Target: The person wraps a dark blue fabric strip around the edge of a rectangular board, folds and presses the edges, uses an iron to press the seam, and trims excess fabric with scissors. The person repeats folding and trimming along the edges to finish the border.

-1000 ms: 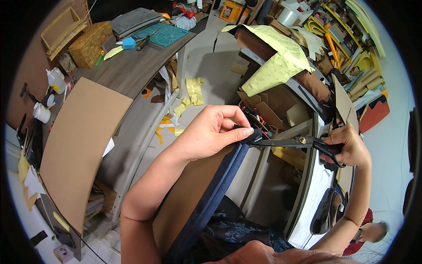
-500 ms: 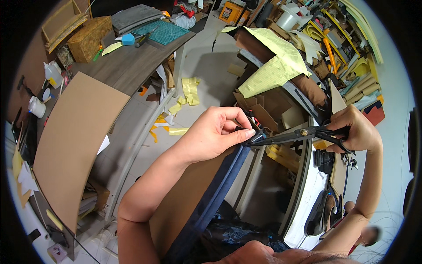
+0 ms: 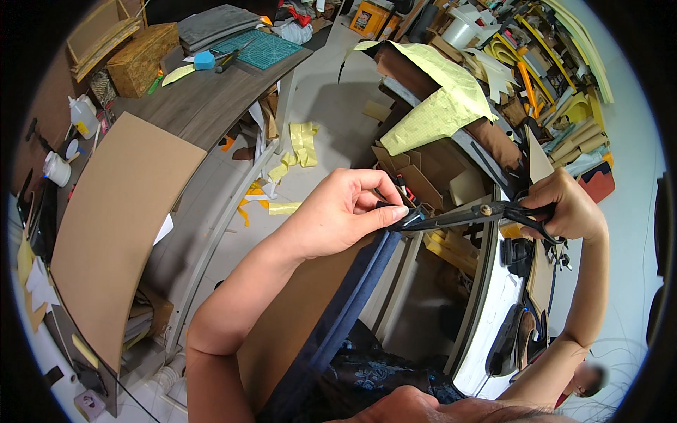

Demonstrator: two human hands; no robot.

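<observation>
Orange box [image 3: 368, 19]: dark print, too small to read | counter [image 3: 211, 92], left: brown board [image 3: 127, 225], green mat [image 3: 257, 51] | floor [image 3: 338, 127]: yellow scraps [image 3: 303, 144] | left hand [image 3: 345, 211]: thumb and finger pinching dark cloth [image 3: 412, 217] at upper end of blue-edged panel [image 3: 296, 303] | right hand [image 3: 560, 208]: closed round handles of scissors [image 3: 486, 211], blades at cloth

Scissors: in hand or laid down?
In hand: the right hand holds the scissors by their black handles, blades reaching dark material at the left hand.
</observation>
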